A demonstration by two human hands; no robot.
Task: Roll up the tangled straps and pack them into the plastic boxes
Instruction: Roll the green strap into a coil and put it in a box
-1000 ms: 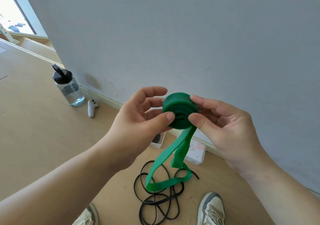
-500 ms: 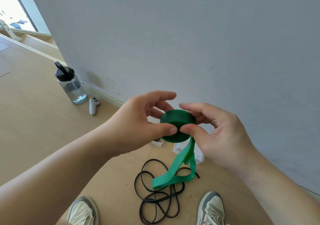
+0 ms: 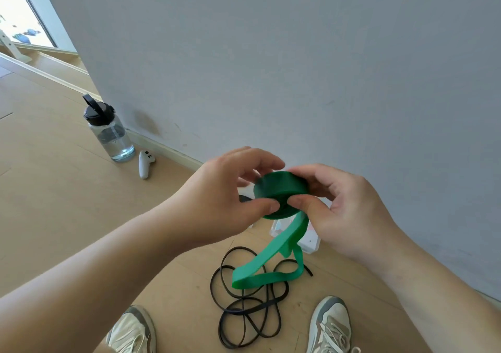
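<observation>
The left hand [image 3: 219,200] and the right hand [image 3: 344,206] are gripping a roll [image 3: 282,187] between them, holding it in the air in front of the wall [image 3: 271,54]. Both thumbs are pressing side by side on the roll's near face, tips close together. The other fingers of each hand are curling over the top and far rim, so each hand is pinching the roll from its own side.

The unrolled end of the green strap [image 3: 268,260] is hanging from the roll's lower right edge, just under the right thumb. It is dropping in a twisted loop toward the floor [image 3: 54,203]. The loop's bottom is lying over the black strap [image 3: 244,306]; whether they are touching cannot be told. The black strap is lying tangled on the floor between the left shoe [image 3: 132,331] and the right shoe [image 3: 330,325].

A white box [image 3: 311,241] is sitting on the floor by the wall, partly hidden behind the right hand and the green strap. Its pink printing is too blurred to read.

Further left, a clear bottle [image 3: 111,130] with a black lid is standing by the wall, showing no readable label. A white controller [image 3: 145,162] is lying just beside it.
</observation>
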